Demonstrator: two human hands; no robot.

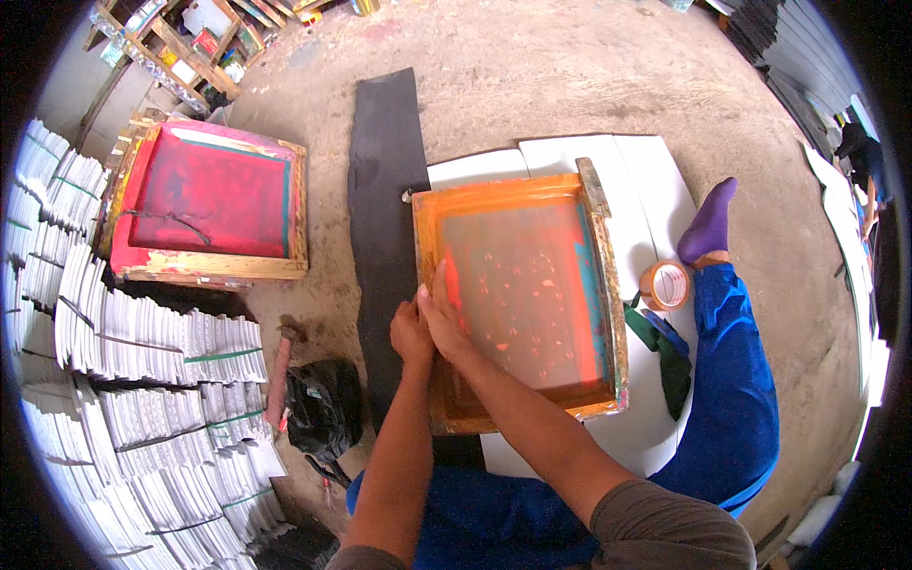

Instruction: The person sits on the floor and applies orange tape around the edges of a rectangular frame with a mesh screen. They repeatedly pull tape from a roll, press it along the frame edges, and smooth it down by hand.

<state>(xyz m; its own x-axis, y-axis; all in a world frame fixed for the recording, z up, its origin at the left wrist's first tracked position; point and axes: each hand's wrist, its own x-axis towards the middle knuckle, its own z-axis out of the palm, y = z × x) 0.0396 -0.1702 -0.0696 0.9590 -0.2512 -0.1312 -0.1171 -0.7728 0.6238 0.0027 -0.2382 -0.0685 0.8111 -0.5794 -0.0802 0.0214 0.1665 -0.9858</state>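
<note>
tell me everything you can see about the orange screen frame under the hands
The orange frame is a rectangular wooden screen-printing frame, stained orange, with a translucent mesh showing orange specks and a teal strip along its right side. It lies flat on white sheets on the floor, beside a black strip. The left hand and right hand press on its left edge.

I get bright, even daylight here, soft and nearly shadowless on the concrete floor [570, 66]. The white sheets [655, 180] nearly blow out. Fisheye bending is strong at the rim, with black corners; the stacked white bundles [142, 408] curve and soften there
</note>
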